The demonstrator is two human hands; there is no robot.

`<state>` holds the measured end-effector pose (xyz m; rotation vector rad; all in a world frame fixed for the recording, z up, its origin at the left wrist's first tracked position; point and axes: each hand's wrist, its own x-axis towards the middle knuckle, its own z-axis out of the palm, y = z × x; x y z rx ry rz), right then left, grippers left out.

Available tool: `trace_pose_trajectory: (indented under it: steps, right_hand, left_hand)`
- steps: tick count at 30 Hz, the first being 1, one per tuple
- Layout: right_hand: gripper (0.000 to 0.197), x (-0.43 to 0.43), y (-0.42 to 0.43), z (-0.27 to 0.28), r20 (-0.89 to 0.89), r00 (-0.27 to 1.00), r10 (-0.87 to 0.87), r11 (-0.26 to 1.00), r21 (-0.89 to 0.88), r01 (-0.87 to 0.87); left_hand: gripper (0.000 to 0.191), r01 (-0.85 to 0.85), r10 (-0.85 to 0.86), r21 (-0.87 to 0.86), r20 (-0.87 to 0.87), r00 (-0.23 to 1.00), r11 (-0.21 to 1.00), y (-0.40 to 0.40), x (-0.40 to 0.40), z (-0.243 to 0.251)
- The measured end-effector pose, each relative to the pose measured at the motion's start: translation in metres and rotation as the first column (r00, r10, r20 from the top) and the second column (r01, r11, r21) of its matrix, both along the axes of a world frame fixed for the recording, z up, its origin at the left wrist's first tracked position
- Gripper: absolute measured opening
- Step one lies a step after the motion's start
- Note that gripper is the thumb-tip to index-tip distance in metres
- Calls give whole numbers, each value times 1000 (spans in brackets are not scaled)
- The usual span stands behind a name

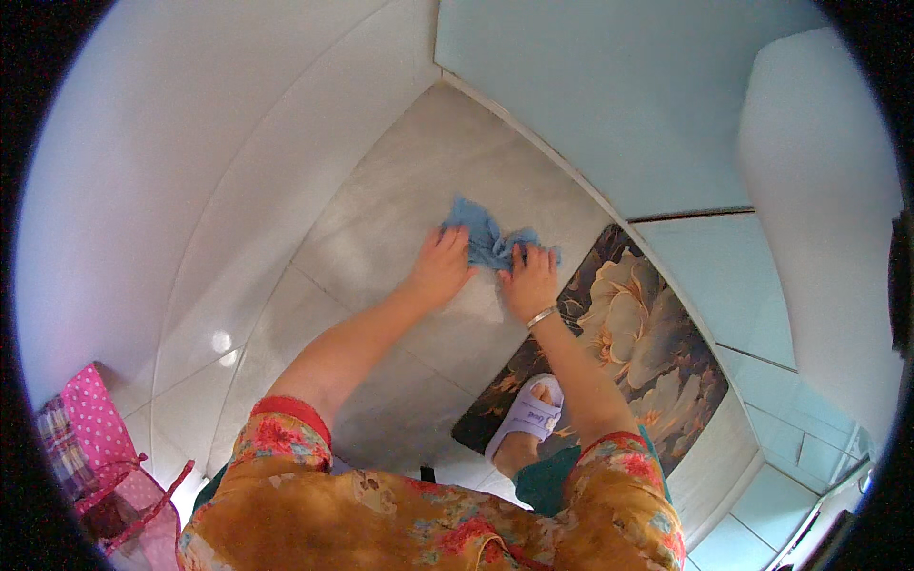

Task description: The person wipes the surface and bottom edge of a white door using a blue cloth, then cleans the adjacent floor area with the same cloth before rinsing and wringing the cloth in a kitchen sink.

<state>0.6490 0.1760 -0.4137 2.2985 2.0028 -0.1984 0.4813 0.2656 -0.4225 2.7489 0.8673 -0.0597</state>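
Observation:
A crumpled blue cloth (485, 239) lies in front of me above the grey tiled floor (457, 157). My left hand (443, 264) grips its left part, with the fingers curled over the edge. At the cloth's right end, my right hand (530, 280) has its fingers closed on the fabric; a bracelet circles that wrist. The cloth hangs or lies bunched between both hands, and whether it touches the floor cannot be told.
A dark floral mat (635, 335) lies to the right, with one foot in a lilac slipper (525, 417) on it. Light blue cabinet panels (607, 107) line the right side, a pale tiled wall (235, 178) the left. Pink polka-dot fabric (100, 421) is at lower left.

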Motion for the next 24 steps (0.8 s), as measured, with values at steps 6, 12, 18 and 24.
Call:
trace_pose_trajectory:
  steps: [6, 12, 18, 24]
  right_hand:
    - [65, 108, 19, -47, -130, 946, -296, 950, 61, 306]
    - [70, 91, 18, -47, 145, 899, -413, 910, 19, 415]
    - [71, -23, -37, -32, 77, 851, -520, 854, 62, 516]
    - [75, -154, -123, -9, -133, 882, -452, 892, -83, 444]
  left_hand:
    - [48, -11, 91, -225, 345, 934, 974, 14, 88, -30]
    - [55, 68, -64, -48, 93, 994, 997, 29, 106, -36]
    - [68, 297, -296, -31, 38, 955, 954, -9, -4, -20]
    - [71, 338, -350, -100, -136, 927, 936, -74, -142, 4]
